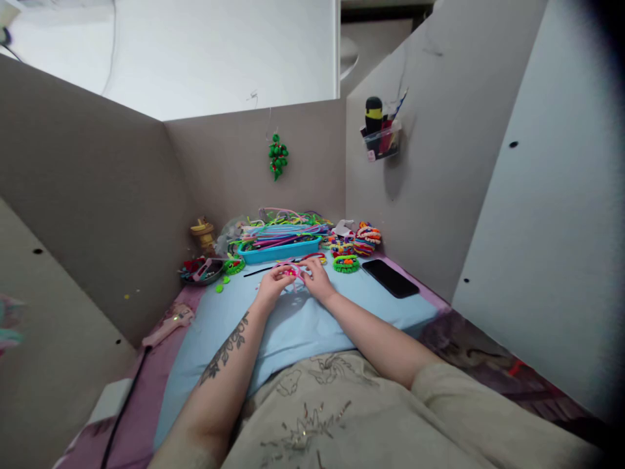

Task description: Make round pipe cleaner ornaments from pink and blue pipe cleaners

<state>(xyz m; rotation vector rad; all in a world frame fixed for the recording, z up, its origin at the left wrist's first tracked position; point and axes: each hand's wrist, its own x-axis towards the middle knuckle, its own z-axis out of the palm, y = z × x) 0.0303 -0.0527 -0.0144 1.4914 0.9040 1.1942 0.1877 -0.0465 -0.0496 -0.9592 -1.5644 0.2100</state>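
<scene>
Between both hands, above the light blue cloth point(234, 339), are pink pipe cleaners point(295, 272) bent into a small loop. My left hand point(274, 284) grips them from the left with thumb and fingers together. On the other side, my right hand point(318, 280) pinches the same pink piece. Just beyond the fingers lie a black stem point(254, 271) and a few red and yellow pipe cleaners point(319, 258). A green fuzzy ring point(346, 263) with coloured bits rests to the right of my right hand.
A blue tray point(279, 253) heaped with pipe cleaners stands at the back. Right are bundled colourful fuzzy pieces point(367, 240) and a phone point(391, 278). Left are a dark bowl point(201, 280), green discs point(219, 288) and a pink glue gun point(170, 324) with its cord. Grey panels enclose the table.
</scene>
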